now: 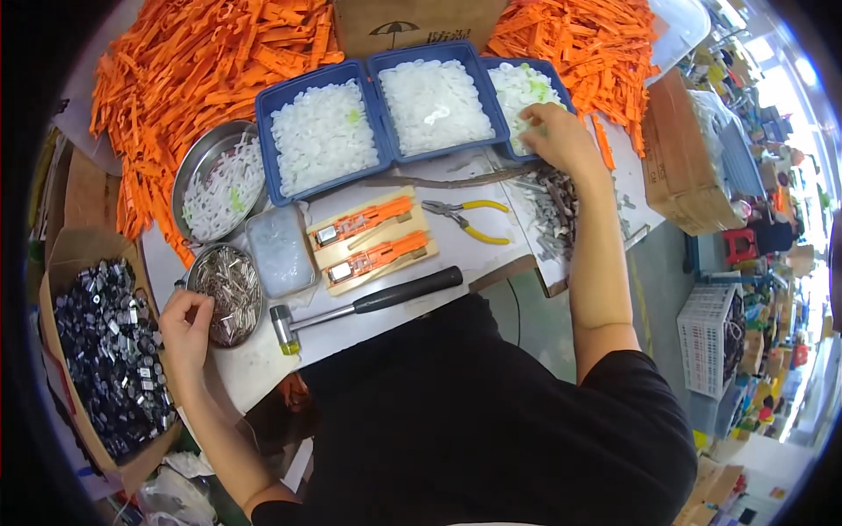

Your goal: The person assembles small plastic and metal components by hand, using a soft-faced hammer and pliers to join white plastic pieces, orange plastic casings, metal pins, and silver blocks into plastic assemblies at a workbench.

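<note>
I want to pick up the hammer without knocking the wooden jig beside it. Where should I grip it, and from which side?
Grip the hammer on its black handle, near the free end at the right, coming from the table's near edge. It lies flat, its head by the bowl of metal pins, and the handle's far side runs close to the wooden jig; the near side has open table.

A round steel bowl point(230, 289) of small metal pins and a blue tray point(526, 92) of white plastic pieces.
</note>
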`<state>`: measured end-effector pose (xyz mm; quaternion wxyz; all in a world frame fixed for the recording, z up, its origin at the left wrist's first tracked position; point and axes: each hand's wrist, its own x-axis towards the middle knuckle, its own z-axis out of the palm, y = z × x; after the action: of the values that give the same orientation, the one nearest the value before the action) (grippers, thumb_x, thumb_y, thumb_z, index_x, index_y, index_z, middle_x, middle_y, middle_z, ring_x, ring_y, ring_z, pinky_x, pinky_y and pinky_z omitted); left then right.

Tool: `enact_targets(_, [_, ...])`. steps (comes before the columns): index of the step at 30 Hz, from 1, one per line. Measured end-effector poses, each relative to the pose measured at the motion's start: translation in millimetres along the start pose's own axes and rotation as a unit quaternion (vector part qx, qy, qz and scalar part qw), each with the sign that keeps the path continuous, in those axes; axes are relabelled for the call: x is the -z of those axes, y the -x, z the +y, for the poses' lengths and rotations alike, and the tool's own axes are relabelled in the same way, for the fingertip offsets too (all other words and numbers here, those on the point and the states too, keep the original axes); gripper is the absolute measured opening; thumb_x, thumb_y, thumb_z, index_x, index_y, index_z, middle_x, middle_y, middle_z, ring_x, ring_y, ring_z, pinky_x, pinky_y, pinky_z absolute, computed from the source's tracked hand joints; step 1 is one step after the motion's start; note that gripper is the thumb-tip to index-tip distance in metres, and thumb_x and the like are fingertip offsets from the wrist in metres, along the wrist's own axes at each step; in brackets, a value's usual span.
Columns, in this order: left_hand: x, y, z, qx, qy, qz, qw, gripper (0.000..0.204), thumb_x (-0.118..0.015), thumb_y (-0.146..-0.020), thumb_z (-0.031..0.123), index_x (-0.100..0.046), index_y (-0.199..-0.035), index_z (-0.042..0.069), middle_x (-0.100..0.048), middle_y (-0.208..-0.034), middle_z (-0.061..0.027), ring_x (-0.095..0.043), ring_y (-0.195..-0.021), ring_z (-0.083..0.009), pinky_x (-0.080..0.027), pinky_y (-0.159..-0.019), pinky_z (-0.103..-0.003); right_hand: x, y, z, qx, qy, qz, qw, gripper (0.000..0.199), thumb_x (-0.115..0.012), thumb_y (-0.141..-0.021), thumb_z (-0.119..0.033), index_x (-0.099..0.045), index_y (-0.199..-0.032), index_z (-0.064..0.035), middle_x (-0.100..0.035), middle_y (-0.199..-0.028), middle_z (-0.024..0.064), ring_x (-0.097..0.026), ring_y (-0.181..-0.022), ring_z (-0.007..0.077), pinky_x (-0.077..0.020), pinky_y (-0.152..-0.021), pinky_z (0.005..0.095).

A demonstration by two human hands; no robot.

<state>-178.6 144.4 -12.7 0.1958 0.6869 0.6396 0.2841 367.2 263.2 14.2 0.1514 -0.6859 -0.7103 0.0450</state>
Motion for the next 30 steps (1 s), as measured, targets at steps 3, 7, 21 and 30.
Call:
enact_targets(3, [-17.7,-8.9,28.9,-0.007,-0.050,0.061,0.997,0.003,-0.061,-0.081,-0.001,-0.059,-0.080,-0.003,-0.053,-0.072,-0.0052,-0.049,-0.064,-0.0108,-0.039,-0.058,-0.024,1.6,-10.1,2.5,-0.027,0.021,-0.023,0.999,0.020,-0.068,-0.076,-0.014,-0.063,-0.092,-0.0026,-0.066,-0.094,0.0165,-0.064,-0.086,0.0324,-0.0494,-0.073,0.0408])
enact_targets(7, [-48.8,-21.8,82.4,-0.104,-0.017,0.097,0.990,0.004,-0.060,-0.080,-0.003,-0.062,-0.084,-0.004,-0.062,-0.075,-0.0114,-0.059,-0.065,-0.0185,-0.046,-0.060,-0.027,1.6,-8.8,0.1,-0.005,0.064,0.009,0.998,0.019,-0.068,-0.076,-0.014,-0.063,-0.090,-0.0020,-0.066,-0.088,0.0172,-0.064,-0.081,0.0333,-0.0495,-0.071,0.0405])
enact_targets(21, [-121.4,-24.3,144.2,-0.114,0.446,-0.042,0.887,0.003,-0.054,-0.090,0.001,-0.054,-0.093,0.001,-0.059,-0.093,-0.0073,-0.057,-0.082,-0.0134,-0.047,-0.070,-0.026,-39.8,84.8,-170.4,0.123,-0.492,-0.131,0.852,0.015,-0.068,-0.083,-0.001,-0.065,-0.098,0.0011,-0.067,-0.084,0.0029,-0.062,-0.073,0.0069,-0.0500,-0.067,0.0215])
enact_targets(30, [-106.9,-14.4,128.2,-0.154,0.304,-0.024,0.940,0.003,-0.049,-0.094,0.002,-0.053,-0.093,0.001,-0.059,-0.098,-0.0047,-0.054,-0.079,-0.0079,-0.046,-0.071,-0.023,-52.8,90.5,-192.3,0.051,-0.579,-0.200,0.789,0.019,-0.066,-0.083,0.003,-0.065,-0.102,0.0045,-0.068,-0.089,0.0057,-0.063,-0.078,0.0076,-0.0512,-0.070,0.0201])
